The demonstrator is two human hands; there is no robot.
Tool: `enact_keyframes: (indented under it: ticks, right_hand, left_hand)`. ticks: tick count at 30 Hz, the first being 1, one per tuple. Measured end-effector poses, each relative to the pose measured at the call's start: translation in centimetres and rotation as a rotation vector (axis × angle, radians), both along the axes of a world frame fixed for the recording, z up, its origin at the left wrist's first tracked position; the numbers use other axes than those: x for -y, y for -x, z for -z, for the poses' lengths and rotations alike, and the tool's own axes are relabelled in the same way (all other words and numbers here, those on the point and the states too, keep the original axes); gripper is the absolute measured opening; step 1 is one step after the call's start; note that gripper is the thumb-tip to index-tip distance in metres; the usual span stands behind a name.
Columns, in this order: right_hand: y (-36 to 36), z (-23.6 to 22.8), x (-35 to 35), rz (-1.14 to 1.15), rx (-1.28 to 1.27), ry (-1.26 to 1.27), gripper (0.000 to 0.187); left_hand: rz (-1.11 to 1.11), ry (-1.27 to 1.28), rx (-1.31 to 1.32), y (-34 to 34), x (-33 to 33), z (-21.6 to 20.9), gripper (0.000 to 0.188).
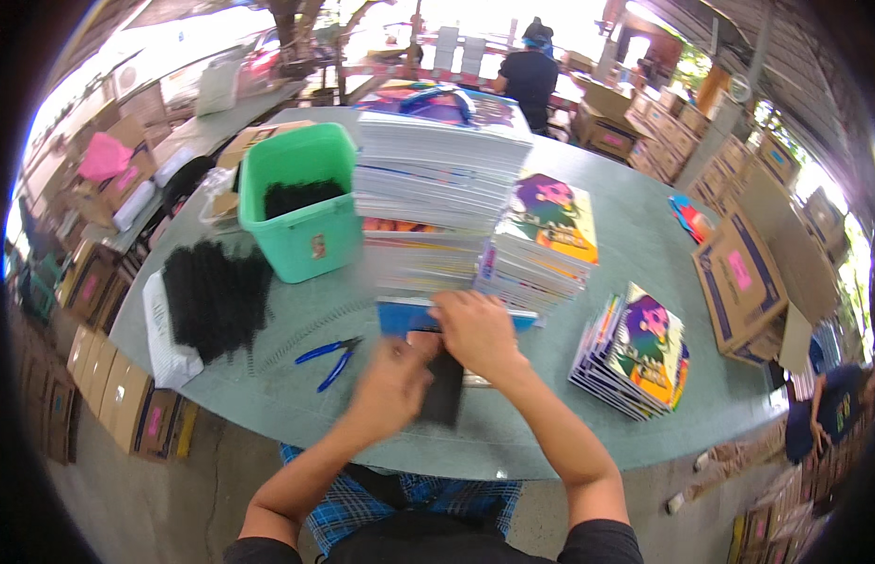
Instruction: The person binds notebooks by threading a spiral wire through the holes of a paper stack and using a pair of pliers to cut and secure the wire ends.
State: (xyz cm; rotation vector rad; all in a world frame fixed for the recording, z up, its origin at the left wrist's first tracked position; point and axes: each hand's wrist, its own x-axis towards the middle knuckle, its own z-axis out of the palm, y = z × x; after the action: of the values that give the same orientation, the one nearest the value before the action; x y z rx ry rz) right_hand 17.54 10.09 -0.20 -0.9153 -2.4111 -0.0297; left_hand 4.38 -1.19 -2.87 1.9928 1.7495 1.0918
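Note:
My right hand (475, 329) is closed on a booklet with a blue strip (400, 318) along its far edge, fingers curled over that edge. Close by on the left, my left hand (392, 383) is blurred by motion, so its fingers and anything in them cannot be made out. Under and between the hands lies a dark panel (443, 390). Blue-handled pliers (329, 360) lie spread on the table left of my left hand. A loose spiral coil (301, 336) stretches just beyond them. Black coils (217, 299) lie heaped on a white bag (165, 329) farther left.
A tall stack of booklets (437, 174) stands straight ahead, with a shorter stack (541, 240) beside it. Another small stack (635, 352) sits at right. A green bin (311, 246) holds black coils. An open carton (738, 282) stands at the table's right. People are farther off.

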Motion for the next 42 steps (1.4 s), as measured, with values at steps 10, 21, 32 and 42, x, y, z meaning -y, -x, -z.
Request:
enact_keyframes:
  ticks: [10, 21, 32, 42]
  right_hand:
    - [0.7, 0.2, 0.6, -0.153, -0.171, -0.01, 0.012]
    - [1.6, 0.9, 0.8, -0.107, -0.207, -0.116, 0.023]
    - [-16.3, -3.5, -6.4, 0.321, -0.601, -0.142, 0.018]
    - [-61.0, 2.4, 7.0, 1.891, -0.639, 0.438, 0.089]
  left_hand:
    - [-0.478, -0.677, -0.09, 5.7, 0.0, -5.3, 0.024]
    - [-0.195, -0.431, -0.086, 5.2, -1.5, -1.6, 0.029]
    - [-0.069, -0.097, -0.008, 4.6, 2.6, 2.5, 0.027]
    - [0.054, 0.305, 0.17, 4.7, 2.1, 7.2, 0.031]
